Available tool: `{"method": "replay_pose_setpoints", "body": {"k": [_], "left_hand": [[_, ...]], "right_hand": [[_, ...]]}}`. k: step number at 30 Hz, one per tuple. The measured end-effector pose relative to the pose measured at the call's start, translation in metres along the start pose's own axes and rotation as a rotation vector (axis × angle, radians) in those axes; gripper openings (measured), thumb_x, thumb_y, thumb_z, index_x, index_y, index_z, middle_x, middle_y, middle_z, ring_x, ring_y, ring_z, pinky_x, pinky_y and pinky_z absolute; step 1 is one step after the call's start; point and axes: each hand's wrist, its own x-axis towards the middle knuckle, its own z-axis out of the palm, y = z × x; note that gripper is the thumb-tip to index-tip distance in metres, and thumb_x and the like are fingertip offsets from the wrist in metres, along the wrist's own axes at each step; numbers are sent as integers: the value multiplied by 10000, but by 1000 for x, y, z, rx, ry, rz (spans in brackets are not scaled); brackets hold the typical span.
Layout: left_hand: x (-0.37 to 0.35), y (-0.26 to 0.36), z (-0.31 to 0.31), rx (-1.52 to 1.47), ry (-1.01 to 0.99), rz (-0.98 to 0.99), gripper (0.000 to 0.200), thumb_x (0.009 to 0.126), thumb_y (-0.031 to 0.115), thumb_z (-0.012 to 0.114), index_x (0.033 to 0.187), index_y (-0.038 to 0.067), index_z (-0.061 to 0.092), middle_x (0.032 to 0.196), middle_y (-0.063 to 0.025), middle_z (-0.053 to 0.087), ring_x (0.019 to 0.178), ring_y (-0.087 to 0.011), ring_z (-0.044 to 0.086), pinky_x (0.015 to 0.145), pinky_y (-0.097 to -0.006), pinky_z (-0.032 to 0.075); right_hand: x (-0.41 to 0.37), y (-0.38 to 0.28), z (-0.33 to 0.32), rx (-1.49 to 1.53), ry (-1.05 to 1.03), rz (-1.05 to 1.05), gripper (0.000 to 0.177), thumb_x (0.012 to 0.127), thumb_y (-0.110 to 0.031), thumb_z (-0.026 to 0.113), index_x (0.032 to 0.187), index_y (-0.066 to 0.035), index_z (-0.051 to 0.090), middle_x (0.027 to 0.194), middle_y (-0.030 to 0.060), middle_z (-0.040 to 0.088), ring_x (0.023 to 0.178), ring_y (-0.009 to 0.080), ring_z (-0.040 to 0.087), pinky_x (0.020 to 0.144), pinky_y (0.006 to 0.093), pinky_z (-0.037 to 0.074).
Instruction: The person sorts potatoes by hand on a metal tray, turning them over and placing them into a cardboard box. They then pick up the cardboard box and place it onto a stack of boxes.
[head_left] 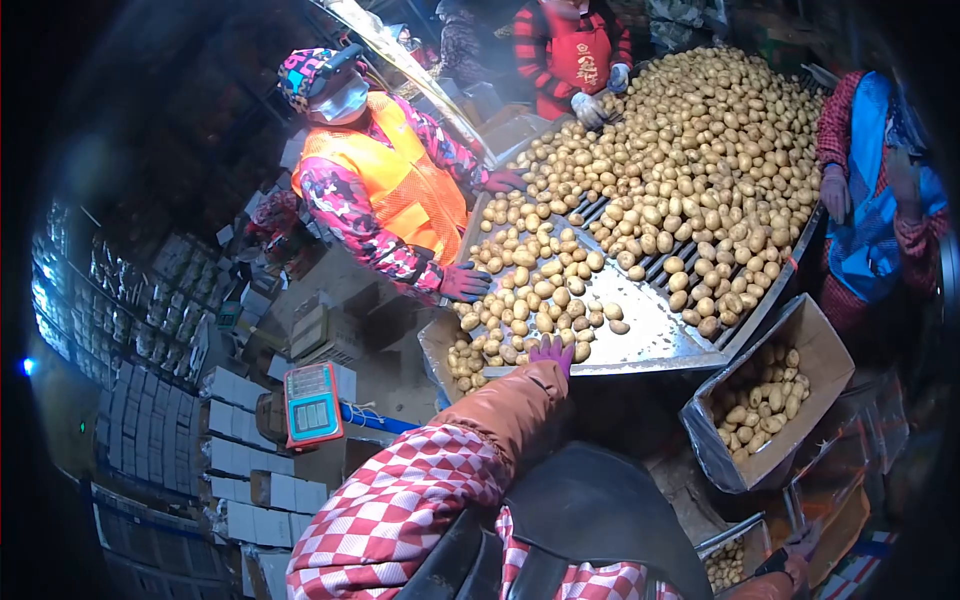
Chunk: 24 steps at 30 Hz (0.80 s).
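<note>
My left hand (552, 353), in a purple glove, reaches to the near edge of the metal sorting table (640, 345). Its fingers are spread against the loose potatoes (545, 290) there. Low at the right, my right hand (803, 541) is gloved and dim beside a box with potatoes (725, 565); whether it holds anything cannot be made out. A big heap of potatoes (700, 150) covers the dark rollers (655, 270) further back. Under the table's left corner, a box holds more potatoes (466, 365).
A co-worker in an orange vest (400, 170) has both gloved hands at the table's left edge. Another in a red apron (580, 55) stands behind; a third in blue (870, 200) is at the right. A lined carton (830, 360) holds potatoes. A scale (313, 405) stands left.
</note>
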Motion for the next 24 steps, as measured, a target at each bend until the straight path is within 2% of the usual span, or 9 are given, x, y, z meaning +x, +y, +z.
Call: {"method": "replay_pose_setpoints", "body": {"k": [3,5,9,12,14,16,18,20,24], "left_hand": [[-2,-1,2,-19,43,7,441,954,314,366,1377,210,436,1486,-134,338,1402,-370,242,1092,-581,198],[-1,2,-7,-3,-59,-25,467,963,348,305,1412,238,373,1518,-115,293,1422,-355,200,1128,-548,131],[-2,5,-11,67,-37,-33,460,962,343,317,1410,257,374,1511,-101,311,1402,-354,251,1118,-550,165],[-3,3,12,51,47,-60,457,962,332,314,1410,263,375,1505,-102,322,1396,-352,266,1111,-556,176],[-10,6,3,-19,89,-54,459,941,275,369,1395,226,411,1472,-132,362,1374,-357,309,1074,-572,231],[-8,8,6,-33,79,-88,461,942,284,368,1400,237,405,1486,-125,344,1379,-355,299,1077,-573,225],[-5,8,9,-22,60,-97,454,947,320,371,1394,255,415,1496,-106,333,1396,-344,267,1092,-559,209],[-6,9,-8,2,-16,-83,449,955,333,359,1393,257,416,1499,-99,330,1402,-339,255,1100,-547,202],[8,8,23,-89,20,-153,436,960,363,358,1380,265,426,1505,-92,322,1410,-336,238,1096,-558,196]], "right_hand": [[40,13,-30,234,154,-58,267,901,-425,592,1023,-194,646,703,-131,523,484,-20,389,376,147,268],[15,14,-23,180,136,-50,284,908,-410,583,1063,-182,650,678,-133,467,469,-15,345,365,156,239],[-7,34,-4,13,37,-216,295,909,-386,580,1088,-163,651,643,-129,372,445,-10,279,343,183,181],[-120,22,108,213,-80,-23,268,906,-358,583,1068,-157,656,604,-108,334,423,-3,256,345,193,163],[-115,46,132,-37,-361,145,295,904,-355,581,1117,-157,631,575,-75,349,399,27,260,341,207,198],[-141,65,187,-444,-448,169,328,903,-377,568,1059,-92,615,582,-42,402,407,86,359,351,259,284],[-130,100,207,-430,-552,70,435,907,-409,547,1161,-56,569,620,3,454,406,130,400,363,288,332],[-124,109,226,-387,-460,45,442,906,-415,537,1154,-51,584,623,25,487,421,160,457,384,294,368],[-115,108,218,-456,-456,138,452,898,-427,544,1192,-86,579,651,52,525,471,191,532,403,321,396]]}}
